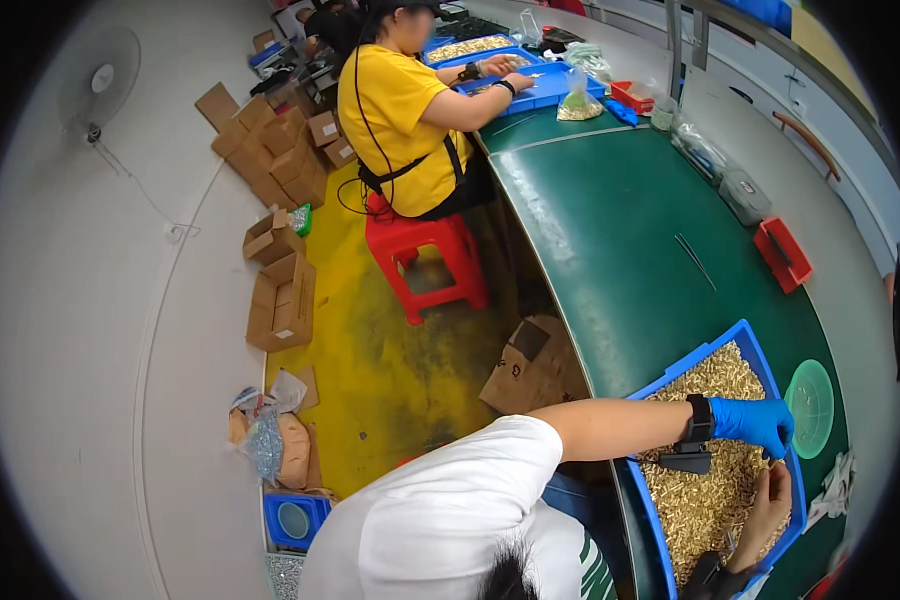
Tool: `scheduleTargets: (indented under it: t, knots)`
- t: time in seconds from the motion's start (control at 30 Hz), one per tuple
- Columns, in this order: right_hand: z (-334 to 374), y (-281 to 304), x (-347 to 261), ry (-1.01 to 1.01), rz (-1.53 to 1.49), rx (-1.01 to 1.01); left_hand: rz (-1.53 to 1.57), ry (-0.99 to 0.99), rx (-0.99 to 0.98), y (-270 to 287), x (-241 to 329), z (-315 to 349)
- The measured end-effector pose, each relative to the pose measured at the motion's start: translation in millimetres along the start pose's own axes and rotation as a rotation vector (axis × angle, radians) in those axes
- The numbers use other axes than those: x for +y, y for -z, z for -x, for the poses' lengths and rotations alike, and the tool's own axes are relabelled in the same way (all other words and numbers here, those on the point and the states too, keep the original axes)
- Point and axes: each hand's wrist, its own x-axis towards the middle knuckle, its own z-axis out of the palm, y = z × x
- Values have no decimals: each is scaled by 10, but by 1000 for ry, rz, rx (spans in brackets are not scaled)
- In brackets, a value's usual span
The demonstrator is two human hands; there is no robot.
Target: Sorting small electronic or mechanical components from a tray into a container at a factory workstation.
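Golden pieces (698,510) fill the blue tray (761,362), so plenty seems left (what's done is unclear). Left hand (757,425) and right hand (768,502) curl inward, grip unclear.

Cannot make out any piece between the fingertips of the gloved left hand (755,425) and the bare right hand (773,495): too small, and partly hidden by curled fingers. Cannot tell single shapes among the golden pieces (692,505). Cannot see all of the right forearm or the blue tray's (753,350) lowest corner, cut off by the lower edge. Cannot count the blades of the blurred fan (102,78), nor see much of the background person (322,27), partly hidden behind the yellow-shirted worker (395,130).
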Motion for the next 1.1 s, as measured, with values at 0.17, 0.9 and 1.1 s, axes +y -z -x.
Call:
scheduleTargets:
  t: [0.17,0.9,1.1]
  knots:
    - [-7,25,51,46,-44,32,12,-6,70,-41,20,-19]
    - [97,59,-633,222,87,162,549,280,121,19,165,-7]
    - [92,23,-650,242,116,157,465,261,111,51,200,35]
